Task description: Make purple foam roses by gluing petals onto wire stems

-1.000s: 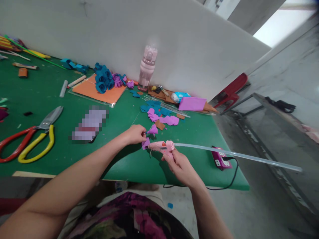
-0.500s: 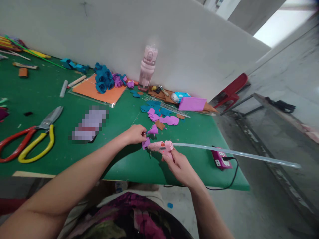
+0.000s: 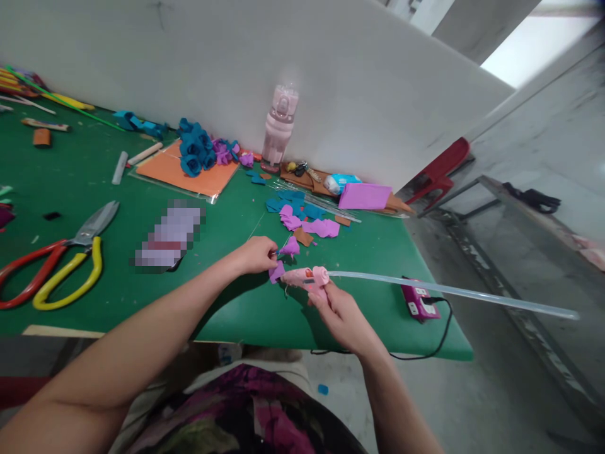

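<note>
In the head view, my left hand is closed in a pinch over the green table. Its fingers hold a purple paper petal. A small purple paper flower on a thin wire also sticks out beside these fingertips. My right hand is wrapped round the handle of a pink hot glue gun, whose nozzle points left and meets the petal's edge or stops just short of it; which, I cannot tell. A long clear glue stick runs out of the gun's back to the right.
Purple petals and blue paper pieces lie beyond my hands. Large shears and a phone are to the left. A pink bottle stands by the wall. A purple power socket with a black cord sits right.
The free end of the glue stick has shifted slightly to the right. Both hands stay nearly in the same place, with the same holds.
</note>
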`<act>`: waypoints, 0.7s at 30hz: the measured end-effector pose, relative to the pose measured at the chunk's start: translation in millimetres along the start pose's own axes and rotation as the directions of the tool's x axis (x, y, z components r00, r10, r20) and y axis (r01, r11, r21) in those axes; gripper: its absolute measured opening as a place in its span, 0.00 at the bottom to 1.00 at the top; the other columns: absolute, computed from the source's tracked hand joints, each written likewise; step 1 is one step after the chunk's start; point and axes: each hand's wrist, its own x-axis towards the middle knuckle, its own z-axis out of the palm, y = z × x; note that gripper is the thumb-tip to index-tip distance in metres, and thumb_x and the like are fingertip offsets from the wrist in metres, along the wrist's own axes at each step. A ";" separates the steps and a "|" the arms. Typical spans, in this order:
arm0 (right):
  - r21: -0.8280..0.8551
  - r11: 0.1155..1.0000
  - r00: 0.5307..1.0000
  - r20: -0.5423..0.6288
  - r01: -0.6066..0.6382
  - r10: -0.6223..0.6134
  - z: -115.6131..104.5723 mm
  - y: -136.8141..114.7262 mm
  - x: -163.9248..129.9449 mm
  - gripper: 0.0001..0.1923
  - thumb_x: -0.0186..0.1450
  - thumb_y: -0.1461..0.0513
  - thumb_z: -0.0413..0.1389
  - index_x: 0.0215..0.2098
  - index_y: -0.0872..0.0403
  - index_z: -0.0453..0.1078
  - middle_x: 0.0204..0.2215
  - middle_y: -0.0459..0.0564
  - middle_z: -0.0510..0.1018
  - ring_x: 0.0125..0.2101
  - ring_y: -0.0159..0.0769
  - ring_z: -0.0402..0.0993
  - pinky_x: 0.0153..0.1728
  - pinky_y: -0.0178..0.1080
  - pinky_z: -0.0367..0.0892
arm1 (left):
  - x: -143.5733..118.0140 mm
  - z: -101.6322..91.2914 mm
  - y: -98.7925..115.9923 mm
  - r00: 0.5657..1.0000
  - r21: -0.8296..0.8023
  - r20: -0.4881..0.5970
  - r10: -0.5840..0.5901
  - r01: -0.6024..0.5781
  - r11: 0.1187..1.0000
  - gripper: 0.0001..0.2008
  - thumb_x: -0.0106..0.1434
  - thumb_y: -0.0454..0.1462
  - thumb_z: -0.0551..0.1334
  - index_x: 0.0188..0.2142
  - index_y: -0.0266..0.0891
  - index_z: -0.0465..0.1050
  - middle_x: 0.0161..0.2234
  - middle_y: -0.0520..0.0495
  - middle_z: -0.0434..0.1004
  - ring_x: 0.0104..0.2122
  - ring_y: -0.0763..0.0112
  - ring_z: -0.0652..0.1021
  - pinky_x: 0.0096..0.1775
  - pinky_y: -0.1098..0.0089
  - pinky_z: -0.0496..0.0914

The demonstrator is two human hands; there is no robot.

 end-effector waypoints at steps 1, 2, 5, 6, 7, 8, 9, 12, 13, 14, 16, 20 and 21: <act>-0.001 1.000 1.000 -0.003 -0.003 0.003 -0.2 0.0 0.0 0.18 0.67 0.57 0.44 0.52 0.56 0.62 0.38 0.54 0.76 0.37 0.39 0.72 0.37 0.37 0.65 | -0.2 -0.1 0.2 1.000 0.000 -0.001 0.001 -0.001 1.000 0.04 0.48 0.34 0.58 0.20 0.36 0.70 0.19 0.51 0.71 0.21 0.73 0.67 0.24 0.72 0.54; -0.002 1.000 1.000 -0.006 -0.006 0.006 -0.3 0.0 0.0 0.19 0.67 0.57 0.43 0.52 0.56 0.61 0.37 0.53 0.76 0.36 0.39 0.72 0.37 0.37 0.65 | -0.3 -0.3 0.3 1.000 0.003 0.000 0.003 -0.003 1.000 0.04 0.48 0.34 0.58 0.20 0.36 0.70 0.19 0.51 0.71 0.21 0.73 0.67 0.24 0.72 0.54; -0.001 1.000 1.000 0.000 -0.017 0.017 -0.6 -0.4 0.0 0.18 0.67 0.57 0.43 0.51 0.56 0.62 0.35 0.53 0.76 0.36 0.39 0.73 0.36 0.37 0.65 | -0.5 -0.8 0.6 1.000 0.015 0.002 0.011 -0.011 1.000 0.05 0.48 0.34 0.58 0.20 0.36 0.70 0.19 0.51 0.72 0.21 0.74 0.67 0.24 0.72 0.54; 0.001 1.000 1.000 0.001 -0.021 0.021 -0.6 -0.5 0.1 0.18 0.67 0.57 0.43 0.50 0.56 0.63 0.34 0.53 0.76 0.35 0.39 0.73 0.36 0.37 0.65 | -0.5 -0.9 0.7 1.000 0.017 0.002 0.010 -0.011 1.000 0.05 0.48 0.34 0.58 0.20 0.36 0.70 0.19 0.51 0.71 0.21 0.74 0.67 0.24 0.72 0.54; 0.002 1.000 1.000 -0.001 -0.023 0.023 -0.6 -0.6 0.2 0.17 0.67 0.57 0.43 0.49 0.56 0.63 0.34 0.53 0.76 0.35 0.39 0.73 0.36 0.37 0.65 | -0.5 -0.9 0.7 1.000 0.018 0.002 0.009 -0.009 1.000 0.05 0.48 0.34 0.58 0.20 0.36 0.70 0.19 0.51 0.71 0.21 0.74 0.67 0.24 0.72 0.54; 0.002 1.000 1.000 -0.004 -0.024 0.024 -0.6 -0.6 0.3 0.17 0.67 0.57 0.43 0.49 0.55 0.64 0.34 0.53 0.76 0.35 0.39 0.72 0.36 0.37 0.65 | -0.5 -0.9 0.6 1.000 0.018 0.002 0.008 -0.008 1.000 0.05 0.48 0.34 0.58 0.21 0.36 0.71 0.19 0.51 0.71 0.21 0.73 0.68 0.24 0.72 0.54; 0.003 1.000 1.000 -0.008 -0.023 0.023 -0.6 -0.5 0.3 0.16 0.67 0.57 0.43 0.48 0.55 0.64 0.34 0.53 0.76 0.35 0.39 0.72 0.35 0.37 0.65 | -0.5 -0.9 0.6 1.000 0.019 0.003 0.007 -0.007 1.000 0.05 0.48 0.34 0.58 0.21 0.36 0.71 0.19 0.51 0.71 0.21 0.73 0.68 0.24 0.72 0.54; -0.005 1.000 1.000 -0.013 -0.029 0.028 -0.9 -0.4 0.6 0.16 0.67 0.57 0.43 0.48 0.55 0.64 0.34 0.53 0.76 0.36 0.39 0.72 0.36 0.37 0.64 | -0.5 -0.9 0.3 1.000 0.020 0.008 0.006 -0.006 1.000 0.05 0.48 0.34 0.57 0.21 0.36 0.71 0.20 0.50 0.72 0.22 0.73 0.68 0.25 0.72 0.55; -0.009 1.000 1.000 -0.011 -0.030 0.030 -1.1 -0.3 0.6 0.16 0.67 0.57 0.43 0.48 0.56 0.64 0.35 0.53 0.76 0.36 0.39 0.72 0.36 0.37 0.64 | -0.4 -0.9 0.2 1.000 0.021 0.010 0.005 -0.006 1.000 0.05 0.48 0.34 0.57 0.21 0.36 0.71 0.20 0.50 0.72 0.22 0.73 0.68 0.25 0.72 0.55; -0.014 0.999 1.000 -0.011 -0.029 0.029 -1.4 -0.3 0.7 0.16 0.67 0.58 0.43 0.47 0.56 0.64 0.35 0.54 0.76 0.37 0.39 0.72 0.36 0.37 0.64 | -0.4 -1.0 0.1 1.000 0.022 0.010 0.004 -0.004 1.000 0.05 0.48 0.33 0.57 0.21 0.36 0.71 0.20 0.50 0.72 0.22 0.73 0.68 0.25 0.72 0.55; -0.022 0.999 1.000 -0.011 -0.024 0.024 -1.9 0.0 0.7 0.15 0.67 0.58 0.43 0.46 0.56 0.65 0.36 0.54 0.76 0.38 0.40 0.72 0.37 0.38 0.64 | -0.3 -1.1 0.2 1.000 0.026 0.013 0.005 -0.005 1.000 0.05 0.48 0.34 0.57 0.21 0.36 0.71 0.20 0.50 0.72 0.22 0.73 0.68 0.25 0.72 0.55; -0.014 1.000 0.999 -0.018 -0.027 0.027 -2.5 1.0 0.3 0.17 0.67 0.58 0.44 0.49 0.56 0.64 0.38 0.55 0.76 0.39 0.41 0.72 0.39 0.39 0.65 | -0.4 -1.5 0.9 1.000 0.028 0.017 0.008 -0.009 1.000 0.04 0.48 0.33 0.58 0.21 0.36 0.70 0.19 0.51 0.71 0.22 0.73 0.68 0.25 0.72 0.55; -0.007 1.000 0.999 -0.018 -0.030 0.030 -2.6 1.2 0.2 0.17 0.67 0.58 0.44 0.50 0.56 0.63 0.39 0.55 0.76 0.40 0.41 0.72 0.40 0.40 0.65 | -0.4 -1.5 1.0 1.000 0.028 0.015 0.009 -0.010 1.000 0.04 0.48 0.33 0.58 0.20 0.36 0.70 0.19 0.51 0.70 0.21 0.73 0.68 0.24 0.72 0.54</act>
